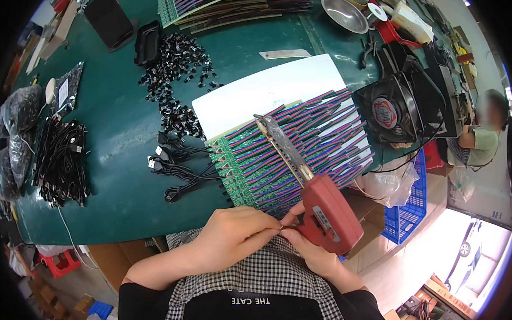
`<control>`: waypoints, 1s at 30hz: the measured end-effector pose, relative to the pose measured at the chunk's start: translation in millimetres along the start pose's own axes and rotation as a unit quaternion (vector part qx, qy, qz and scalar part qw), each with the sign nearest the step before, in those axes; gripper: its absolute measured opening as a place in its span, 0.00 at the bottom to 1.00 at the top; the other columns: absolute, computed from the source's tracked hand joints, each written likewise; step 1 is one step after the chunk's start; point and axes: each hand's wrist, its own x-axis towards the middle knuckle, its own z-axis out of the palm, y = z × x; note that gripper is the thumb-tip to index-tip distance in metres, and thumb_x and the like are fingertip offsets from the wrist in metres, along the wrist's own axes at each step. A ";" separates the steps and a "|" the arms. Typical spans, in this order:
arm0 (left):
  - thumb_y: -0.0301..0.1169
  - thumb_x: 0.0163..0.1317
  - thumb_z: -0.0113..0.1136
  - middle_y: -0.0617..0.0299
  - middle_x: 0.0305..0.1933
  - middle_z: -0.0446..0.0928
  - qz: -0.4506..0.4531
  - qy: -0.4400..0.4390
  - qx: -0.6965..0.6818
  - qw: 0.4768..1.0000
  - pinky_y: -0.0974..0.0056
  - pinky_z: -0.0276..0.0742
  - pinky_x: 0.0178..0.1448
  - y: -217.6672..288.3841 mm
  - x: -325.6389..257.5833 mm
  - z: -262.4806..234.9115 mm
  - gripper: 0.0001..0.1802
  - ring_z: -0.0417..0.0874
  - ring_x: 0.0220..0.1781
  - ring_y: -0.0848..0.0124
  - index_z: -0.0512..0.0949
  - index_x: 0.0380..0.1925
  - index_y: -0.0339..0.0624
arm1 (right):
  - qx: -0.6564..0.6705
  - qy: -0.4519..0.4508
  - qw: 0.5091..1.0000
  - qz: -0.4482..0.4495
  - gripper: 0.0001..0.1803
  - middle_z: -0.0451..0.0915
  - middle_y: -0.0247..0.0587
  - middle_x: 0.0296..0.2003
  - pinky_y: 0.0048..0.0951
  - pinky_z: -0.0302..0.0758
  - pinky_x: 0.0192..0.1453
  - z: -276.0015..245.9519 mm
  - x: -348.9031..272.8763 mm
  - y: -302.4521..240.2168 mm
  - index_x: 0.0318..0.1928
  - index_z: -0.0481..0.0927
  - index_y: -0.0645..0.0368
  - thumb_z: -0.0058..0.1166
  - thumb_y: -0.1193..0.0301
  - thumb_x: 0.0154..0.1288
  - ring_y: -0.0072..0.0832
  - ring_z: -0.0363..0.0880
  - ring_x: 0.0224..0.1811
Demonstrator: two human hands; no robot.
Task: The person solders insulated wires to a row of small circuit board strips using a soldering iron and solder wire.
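My right hand [312, 245] grips a red soldering gun [327, 214] whose long metal tip reaches up over a green circuit board panel [236, 169]. The panel is covered with rows of striped purple, red and green wire leads [314, 135] and lies partly on a white sheet [265, 92]. My left hand [236, 231] sits at the near table edge, its fingertips pinched together against my right thumb on something thin that I cannot make out.
Black USB cables [177, 165] lie left of the panel, a heap of small black parts [176, 67] behind them. A bundle of black cables [61, 161] lies far left. A black fan [392, 110], a metal bowl [344, 13], a blue crate [409, 200] and a seated person [483, 135] are on the right.
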 end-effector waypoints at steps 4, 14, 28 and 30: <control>0.24 0.54 0.62 0.56 0.32 0.80 0.001 -0.008 0.008 1.000 0.61 0.77 0.37 -1.9 0.1 1.9 0.05 0.82 0.33 0.60 0.79 0.31 0.36 | 0.031 0.058 0.998 0.021 0.18 0.74 0.39 0.36 0.25 0.74 0.46 4.0 1.4 -3.1 0.47 0.69 0.63 0.58 0.81 0.57 0.23 0.74 0.39; 0.21 0.52 0.64 0.59 0.30 0.80 -0.081 0.057 -0.099 0.990 0.71 0.77 0.33 5.0 -5.9 1.5 0.05 0.82 0.30 0.72 0.79 0.30 0.36 | 0.026 0.031 0.999 -0.014 0.21 0.75 0.37 0.38 0.24 0.72 0.48 1.8 0.0 2.0 0.55 0.66 0.61 0.53 0.83 0.61 0.20 0.74 0.43; 0.20 0.47 0.61 0.59 0.27 0.68 -0.076 0.154 0.331 0.928 0.61 0.71 0.35 -12.7 12.8 -32.0 0.08 0.74 0.32 0.62 0.72 0.26 0.38 | 0.050 0.056 0.994 0.074 0.32 0.80 0.48 0.38 0.23 0.76 0.36 -36.9 -43.4 32.3 0.57 0.66 0.72 0.62 0.78 0.50 0.24 0.78 0.32; 0.19 0.47 0.61 0.58 0.28 0.67 -0.074 0.159 0.331 0.927 0.59 0.71 0.37 -15.1 13.4 -30.6 0.08 0.73 0.34 0.60 0.72 0.26 0.38 | 0.035 0.063 0.995 0.066 0.32 0.81 0.47 0.36 0.23 0.76 0.35 -40.5 -49.6 40.7 0.56 0.67 0.72 0.63 0.77 0.49 0.24 0.79 0.31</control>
